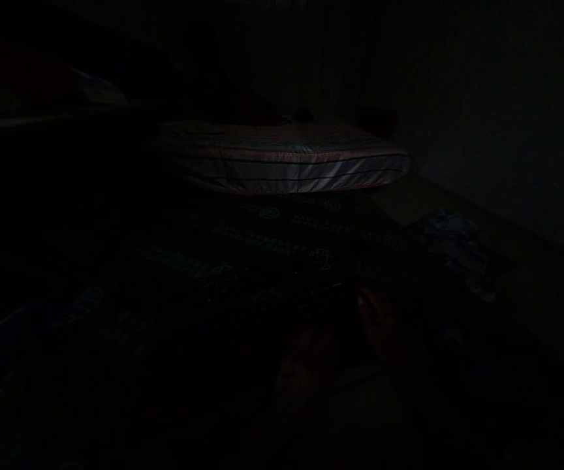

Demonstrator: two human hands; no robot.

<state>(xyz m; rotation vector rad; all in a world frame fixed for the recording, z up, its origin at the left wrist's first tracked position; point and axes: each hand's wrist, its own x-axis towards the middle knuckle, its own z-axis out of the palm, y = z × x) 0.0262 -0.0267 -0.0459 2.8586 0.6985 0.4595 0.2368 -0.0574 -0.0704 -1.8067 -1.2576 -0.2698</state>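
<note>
The room is almost dark. Low in the middle are two dim reddish shapes, one on the left (306,372) and one on the right (380,320). They may be my left hand and my right hand, but no fingers can be made out. They lie over a dark floor mat (262,248) printed with pale round emblems and lines of text. I cannot see anything held in either shape.
A thin mattress (286,166) with a shiny striped edge lies on the floor beyond the mat. A wall (497,117) runs along the right. Pale crumpled cloth or paper (453,241) lies by the wall. A faint light object (100,91) sits at the far left.
</note>
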